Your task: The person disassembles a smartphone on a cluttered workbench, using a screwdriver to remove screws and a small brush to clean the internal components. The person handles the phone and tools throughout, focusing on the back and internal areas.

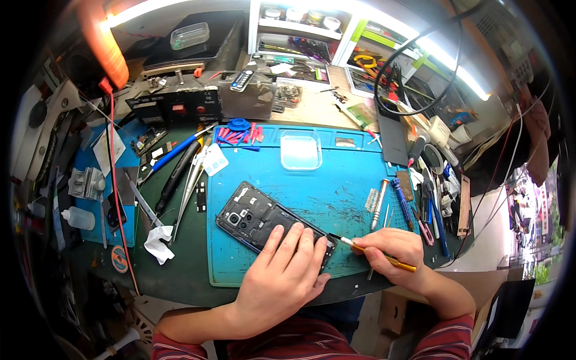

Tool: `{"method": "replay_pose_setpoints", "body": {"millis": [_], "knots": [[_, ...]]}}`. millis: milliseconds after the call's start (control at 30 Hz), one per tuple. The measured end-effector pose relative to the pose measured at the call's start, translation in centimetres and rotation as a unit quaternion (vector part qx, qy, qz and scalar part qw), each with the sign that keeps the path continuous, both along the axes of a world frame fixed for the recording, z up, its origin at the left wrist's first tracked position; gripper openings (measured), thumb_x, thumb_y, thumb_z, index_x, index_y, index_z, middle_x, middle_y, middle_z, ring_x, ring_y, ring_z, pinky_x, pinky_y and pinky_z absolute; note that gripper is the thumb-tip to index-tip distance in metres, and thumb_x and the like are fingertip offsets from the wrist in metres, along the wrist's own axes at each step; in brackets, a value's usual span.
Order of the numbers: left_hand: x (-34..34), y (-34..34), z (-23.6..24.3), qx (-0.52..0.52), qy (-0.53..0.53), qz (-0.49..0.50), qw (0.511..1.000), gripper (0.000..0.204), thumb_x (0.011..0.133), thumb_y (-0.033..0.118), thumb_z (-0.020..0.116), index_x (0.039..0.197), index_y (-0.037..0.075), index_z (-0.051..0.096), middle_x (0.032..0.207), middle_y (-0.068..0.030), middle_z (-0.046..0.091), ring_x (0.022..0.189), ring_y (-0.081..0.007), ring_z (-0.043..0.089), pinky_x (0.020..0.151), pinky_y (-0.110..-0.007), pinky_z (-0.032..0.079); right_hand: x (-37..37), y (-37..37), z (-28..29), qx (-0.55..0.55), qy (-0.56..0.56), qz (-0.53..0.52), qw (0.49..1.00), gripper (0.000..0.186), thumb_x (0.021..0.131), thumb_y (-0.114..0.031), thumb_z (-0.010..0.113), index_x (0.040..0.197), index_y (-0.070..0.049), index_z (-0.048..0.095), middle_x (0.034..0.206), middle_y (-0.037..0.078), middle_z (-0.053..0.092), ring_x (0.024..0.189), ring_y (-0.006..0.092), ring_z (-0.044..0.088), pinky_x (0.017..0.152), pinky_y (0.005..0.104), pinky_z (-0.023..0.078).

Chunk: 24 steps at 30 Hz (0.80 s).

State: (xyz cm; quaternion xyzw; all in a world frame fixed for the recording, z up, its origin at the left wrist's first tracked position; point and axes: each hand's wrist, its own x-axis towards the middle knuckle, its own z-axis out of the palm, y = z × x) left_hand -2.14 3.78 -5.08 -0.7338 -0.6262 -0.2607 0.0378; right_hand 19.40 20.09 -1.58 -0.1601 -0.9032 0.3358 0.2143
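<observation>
Head view: striped red sleeves [447, 339], one at each side of the lower edge.

Left hand [282, 270]: laid flat, fingers extended across the lower part of a black phone [265, 211]. Right hand [390, 255]: closed on a slim gold-handled tool [401, 264], its tip beside the phone's right end; whether tip and phone touched could not be told. Hands apart from each other.

Phone: one, camera cluster at upper left, lying aslant on the near part of a scratched blue mat [348, 180]. Mat: spread upon a dark green surface [191, 249].

Left of the mat: crumpled white tissue [159, 244]; silver tweezers [191, 180]; translucent bottle [78, 218]; red cable [114, 162], running front to back.

On the mat's right side: silver screwdriver [379, 204]; blue-handled tool [402, 204], just beside it.

Mat's far part: clear square container [301, 150]; to its left, a group of pink pieces [234, 137].

Behind the mat: black apparatus [159, 109] with a red switch; remote control [242, 80], slanted.

Farthest: white shelving [300, 30], small jars on an upper level.
</observation>
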Motion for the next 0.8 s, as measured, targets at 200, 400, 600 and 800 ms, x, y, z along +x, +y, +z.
{"method": "replay_pose_setpoints", "body": {"millis": [200, 400, 600, 800], "knots": [[-0.1, 0.1, 0.0, -0.001, -0.002, -0.003, 1.000, 0.059, 0.084, 0.032, 0.085, 0.135, 0.004, 0.075, 0.133, -0.0197, 0.069, 0.130, -0.0375, 0.067, 0.113, -0.055, 0.054, -1.1, -0.1, 0.1, 0.003, 0.003, 0.006, 1.000, 0.023, 0.092, 0.001, 0.079, 0.115, 0.002, 0.080, 0.097, 0.013, 0.081, 0.080, 0.0265, 0.078, 0.071, 0.0356, 0.061], [0.1, 0.1, 0.1, -0.005, 0.004, 0.000, 1.000, 0.060, 0.084, 0.031, 0.085, 0.135, 0.004, 0.074, 0.133, -0.0195, 0.069, 0.130, -0.0376, 0.067, 0.113, -0.056, 0.054, -0.1, -0.3, -0.3, 0.000, 0.020, 0.001, 1.000, 0.022, 0.091, 0.001, 0.080, 0.114, 0.001, 0.080, 0.097, 0.014, 0.081, 0.082, 0.0283, 0.079, 0.071, 0.0353, 0.062], [-0.1, 0.1, 0.1, -0.009, -0.001, -0.003, 1.000, 0.058, 0.085, 0.031, 0.085, 0.135, 0.004, 0.074, 0.134, -0.0191, 0.069, 0.130, -0.0377, 0.066, 0.114, -0.056, 0.054, -0.4, 0.1, -0.6, 0.001, 0.026, 0.010, 1.000, 0.023, 0.092, 0.000, 0.080, 0.115, 0.001, 0.081, 0.097, 0.014, 0.081, 0.083, 0.0280, 0.079, 0.071, 0.0353, 0.061], [0.1, 0.1, 0.3, -0.008, 0.010, 0.000, 1.000, 0.058, 0.084, 0.030, 0.086, 0.134, 0.004, 0.075, 0.133, -0.0195, 0.069, 0.129, -0.0381, 0.067, 0.113, -0.056, 0.054, -0.4, 0.0, -0.8, -0.005, 0.039, 0.012, 0.999, 0.025, 0.091, 0.001, 0.080, 0.115, 0.001, 0.080, 0.096, 0.014, 0.081, 0.080, 0.0276, 0.079, 0.070, 0.0355, 0.061]]}}
